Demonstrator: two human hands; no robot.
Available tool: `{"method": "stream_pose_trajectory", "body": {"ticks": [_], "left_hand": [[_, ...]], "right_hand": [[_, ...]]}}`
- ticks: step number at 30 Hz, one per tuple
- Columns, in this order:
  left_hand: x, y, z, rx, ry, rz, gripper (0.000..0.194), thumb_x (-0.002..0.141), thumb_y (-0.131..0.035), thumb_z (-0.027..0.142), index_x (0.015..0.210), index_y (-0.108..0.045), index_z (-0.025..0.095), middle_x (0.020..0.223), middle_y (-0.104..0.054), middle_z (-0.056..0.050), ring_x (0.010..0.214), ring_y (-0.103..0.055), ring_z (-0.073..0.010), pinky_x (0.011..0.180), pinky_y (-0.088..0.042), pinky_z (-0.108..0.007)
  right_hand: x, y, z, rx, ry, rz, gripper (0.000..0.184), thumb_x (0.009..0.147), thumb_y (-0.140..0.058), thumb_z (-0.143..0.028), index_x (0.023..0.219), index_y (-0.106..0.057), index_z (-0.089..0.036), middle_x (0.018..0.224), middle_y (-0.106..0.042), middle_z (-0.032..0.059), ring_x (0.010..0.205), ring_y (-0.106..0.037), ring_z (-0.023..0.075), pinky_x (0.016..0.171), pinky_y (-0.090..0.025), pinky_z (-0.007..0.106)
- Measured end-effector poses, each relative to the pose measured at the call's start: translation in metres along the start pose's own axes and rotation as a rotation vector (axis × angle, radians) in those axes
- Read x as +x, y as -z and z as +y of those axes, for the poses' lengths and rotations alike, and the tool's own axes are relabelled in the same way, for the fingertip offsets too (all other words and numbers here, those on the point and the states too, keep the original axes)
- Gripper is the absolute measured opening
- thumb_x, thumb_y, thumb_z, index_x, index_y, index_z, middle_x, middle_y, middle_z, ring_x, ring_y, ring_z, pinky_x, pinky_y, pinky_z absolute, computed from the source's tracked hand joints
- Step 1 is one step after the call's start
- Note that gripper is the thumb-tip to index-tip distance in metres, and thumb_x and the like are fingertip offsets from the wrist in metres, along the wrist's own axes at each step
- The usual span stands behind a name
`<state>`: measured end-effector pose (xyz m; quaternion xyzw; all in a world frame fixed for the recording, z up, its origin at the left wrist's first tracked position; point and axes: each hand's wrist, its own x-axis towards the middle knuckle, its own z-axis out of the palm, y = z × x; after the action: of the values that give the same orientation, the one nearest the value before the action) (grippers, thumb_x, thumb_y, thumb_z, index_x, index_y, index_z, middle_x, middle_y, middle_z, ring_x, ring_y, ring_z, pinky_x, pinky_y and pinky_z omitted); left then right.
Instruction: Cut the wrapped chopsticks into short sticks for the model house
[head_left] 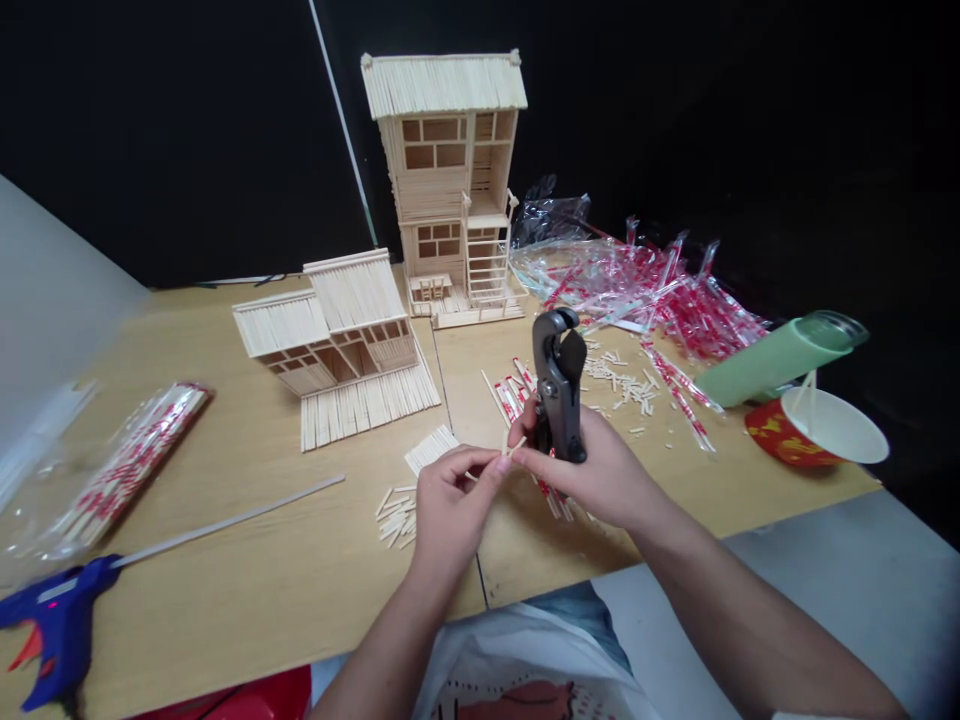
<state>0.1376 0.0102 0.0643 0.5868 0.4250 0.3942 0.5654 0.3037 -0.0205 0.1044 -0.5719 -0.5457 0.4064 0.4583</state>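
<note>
My left hand (454, 495) is closed, its thumb and forefinger pinching a short piece of wooden stick (515, 448). Fingertips of my right hand (600, 465) meet it at the same piece. A dark metal hand cutter (559, 385) with a hooked jaw stands upright in my right hand; its handles are mostly hidden by my fingers. Under and behind my hands lie red-and-white wrapped chopsticks (517, 392). Just beyond my left hand rests a small flat panel of sticks (430, 448), and beside that hand is a pile of short cut sticks (396, 516).
A two-storey stick house (431, 190) and a lower stick building (349, 345) stand at the back. To the right are empty wrappers (675, 290), stick offcuts (622, 385), a green bottle (780, 358) and a paper bowl (795, 440). Leftward lie packed chopsticks (139, 455) and a blue glue gun (64, 620).
</note>
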Motion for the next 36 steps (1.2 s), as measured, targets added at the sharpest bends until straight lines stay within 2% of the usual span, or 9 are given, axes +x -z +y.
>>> {"method": "stream_pose_trajectory", "body": {"ticks": [5, 10, 15, 20, 30, 36], "left_hand": [[0.0, 0.004, 0.005, 0.033, -0.024, -0.015, 0.017, 0.08, -0.072, 0.032, 0.076, -0.079, 0.018, 0.073, -0.073, -0.005, 0.066, -0.06, -0.0145, 0.059, -0.042, -0.024], [-0.001, 0.007, 0.009, 0.128, -0.077, -0.044, 0.017, 0.084, -0.071, 0.032, 0.078, -0.079, 0.018, 0.073, -0.073, -0.004, 0.063, -0.059, -0.0135, 0.055, -0.04, -0.023], [-0.002, 0.012, 0.006, 0.11, -0.156, -0.102, 0.011, 0.084, -0.072, 0.029, 0.081, -0.08, 0.02, 0.08, -0.077, -0.005, 0.073, -0.067, -0.0164, 0.066, -0.049, -0.025], [-0.001, 0.015, 0.004, 0.136, -0.203, -0.099, 0.01, 0.084, -0.072, 0.027, 0.081, -0.079, 0.021, 0.081, -0.077, -0.005, 0.075, -0.069, -0.0177, 0.071, -0.053, -0.028], [-0.004, 0.016, 0.001, 0.181, -0.212, -0.089, 0.013, 0.087, -0.07, 0.028, 0.081, -0.078, 0.02, 0.079, -0.077, -0.004, 0.072, -0.068, -0.016, 0.068, -0.051, -0.025], [-0.004, 0.023, 0.005, 0.185, -0.187, -0.116, 0.016, 0.088, -0.07, 0.031, 0.081, -0.078, 0.02, 0.077, -0.075, -0.004, 0.069, -0.065, -0.0153, 0.065, -0.048, -0.025]], "right_hand": [[0.001, -0.005, 0.004, 0.19, -0.045, 0.047, 0.027, 0.077, -0.076, -0.025, 0.092, -0.054, -0.023, 0.095, -0.068, 0.0018, 0.087, -0.065, 0.0186, 0.083, -0.052, 0.034], [0.001, -0.008, 0.0, 0.228, -0.078, 0.051, 0.03, 0.073, -0.081, -0.028, 0.085, -0.054, -0.023, 0.082, -0.066, -0.0006, 0.076, -0.063, 0.0167, 0.075, -0.052, 0.031], [0.0, -0.007, 0.003, 0.313, -0.126, 0.023, 0.032, 0.071, -0.082, -0.025, 0.086, -0.054, -0.022, 0.081, -0.065, -0.0015, 0.074, -0.061, 0.0156, 0.073, -0.049, 0.03], [0.001, -0.005, 0.007, 0.383, -0.159, -0.034, 0.033, 0.072, -0.08, -0.025, 0.09, -0.052, -0.022, 0.083, -0.065, -0.0016, 0.075, -0.061, 0.0149, 0.073, -0.049, 0.03], [-0.003, -0.011, 0.0, 0.241, -0.081, -0.012, 0.031, 0.074, -0.079, -0.027, 0.088, -0.052, -0.023, 0.082, -0.064, -0.0012, 0.076, -0.061, 0.0165, 0.074, -0.051, 0.031], [-0.007, -0.014, 0.0, 0.279, -0.051, -0.002, 0.032, 0.077, -0.078, -0.034, 0.088, -0.05, -0.024, 0.087, -0.067, 0.0006, 0.081, -0.066, 0.0182, 0.078, -0.053, 0.033]]}}
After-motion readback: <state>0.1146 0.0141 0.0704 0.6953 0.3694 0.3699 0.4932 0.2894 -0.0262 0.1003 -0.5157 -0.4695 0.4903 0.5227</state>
